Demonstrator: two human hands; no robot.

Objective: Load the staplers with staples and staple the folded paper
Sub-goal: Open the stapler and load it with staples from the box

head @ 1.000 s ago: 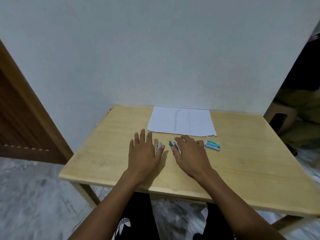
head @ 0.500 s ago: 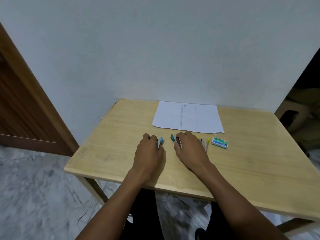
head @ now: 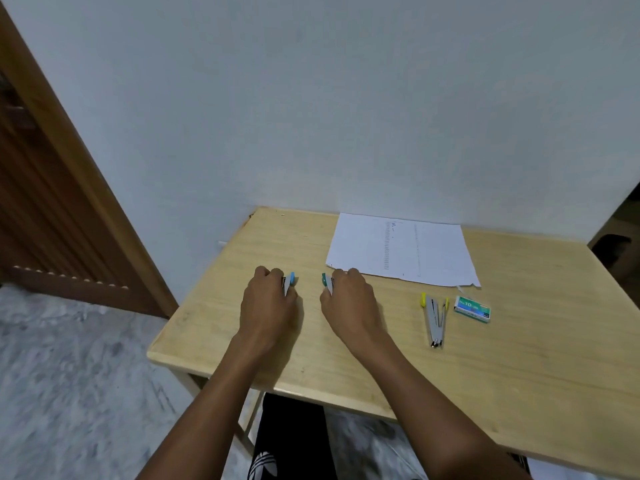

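The blue stapler sits in the left hand, whose fingers are curled round it on the table, so only its blue tip and a strip of metal show past the knuckles. Just to its right the green stapler is gripped the same way by the right hand, with a bare gap of wood between the two fists. Each hand hides most of its stapler's body, so whether either is open at the hinge cannot be told. A yellow stapler lies free on the wood well to the right of the right hand, and the staple box lies just beside it, further right. The paper lies flat beyond all of these, its far edge near the wall and its near left corner close to the right hand's knuckles. A wooden door stands off to the left of the table. The blue and green tips both point away from the person, towards the wall, with the long axes running roughly near to far. The yellow stapler is splayed in a narrow V, its hinge towards the person and its yellow ends towards the paper
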